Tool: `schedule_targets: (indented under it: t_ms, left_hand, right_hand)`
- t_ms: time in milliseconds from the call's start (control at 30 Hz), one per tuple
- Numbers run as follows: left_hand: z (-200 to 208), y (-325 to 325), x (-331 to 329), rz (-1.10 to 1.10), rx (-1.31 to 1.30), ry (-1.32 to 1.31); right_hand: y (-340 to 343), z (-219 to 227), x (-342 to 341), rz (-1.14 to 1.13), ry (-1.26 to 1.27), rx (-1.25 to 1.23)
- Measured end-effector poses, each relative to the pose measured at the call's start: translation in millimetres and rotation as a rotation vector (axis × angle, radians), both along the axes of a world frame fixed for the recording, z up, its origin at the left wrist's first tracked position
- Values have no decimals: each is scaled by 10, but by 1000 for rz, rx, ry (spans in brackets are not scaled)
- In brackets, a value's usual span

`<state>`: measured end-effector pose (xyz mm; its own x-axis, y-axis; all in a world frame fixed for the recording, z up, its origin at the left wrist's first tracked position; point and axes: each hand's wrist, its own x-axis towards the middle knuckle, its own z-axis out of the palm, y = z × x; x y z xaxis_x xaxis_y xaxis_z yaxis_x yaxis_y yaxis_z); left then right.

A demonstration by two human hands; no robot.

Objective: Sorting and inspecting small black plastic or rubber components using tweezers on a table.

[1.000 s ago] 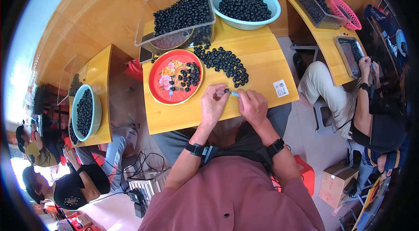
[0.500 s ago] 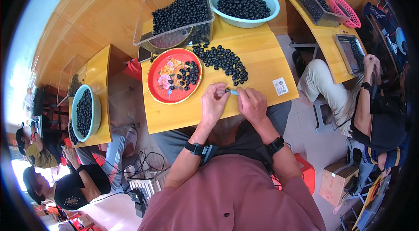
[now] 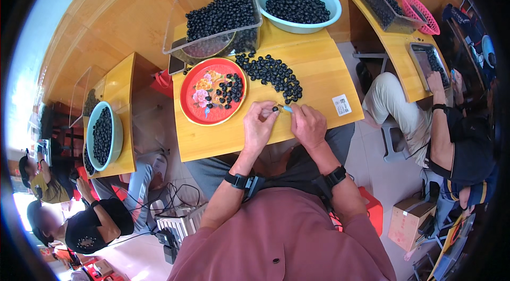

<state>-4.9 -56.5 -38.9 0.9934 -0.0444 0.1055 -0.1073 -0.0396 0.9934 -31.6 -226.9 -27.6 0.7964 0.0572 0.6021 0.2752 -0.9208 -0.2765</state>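
Note:
My left hand [image 3: 258, 123] pinches one small round black berry-like piece [image 3: 275, 109] between thumb and fingers. In my right hand [image 3: 308, 126] is a small light-blue-handled tool [image 3: 287, 109], its thin tip pointing left at the piece, a short gap between them. Just beyond my hands, a curved pile of loose black round pieces [image 3: 273, 73] lies on the yellow wooden table [image 3: 313, 63]. To the left sits a red floral plate [image 3: 194, 108] with a gold rim, holding several such pieces on its right half.
At the back stand a clear plastic bin [image 3: 212, 42] and a light blue basin [image 3: 297, 28], both full of black pieces. A white label [image 3: 341, 104] is on the table's right. People work at side tables; another blue basin [image 3: 116, 137] stands left.
The tool's tip has drawn back slightly from the piece, showing more of both. At the right table, the other person's hands have moved apart.

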Motion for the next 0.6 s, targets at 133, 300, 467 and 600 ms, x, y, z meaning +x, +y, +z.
schedule_targets:
  t_ms: [133, 300, 467, 600]
  left_hand:
    - [117, 24, -26, 36, 203, -167]
    - [248, 228, 10, 67, 306, -319]
    - [463, 675, 324, 267, 574, -329]
    - [572, 724, 447, 263, 761, -509]
  right_hand:
    - [5, -5, -14, 7, -29, 16]
    - [10, 20, -22, 0, -28, 23]
    - [-5, 19, -25, -5, -46, 43]
    - [-7, -20, -16, -10, -45, 57]
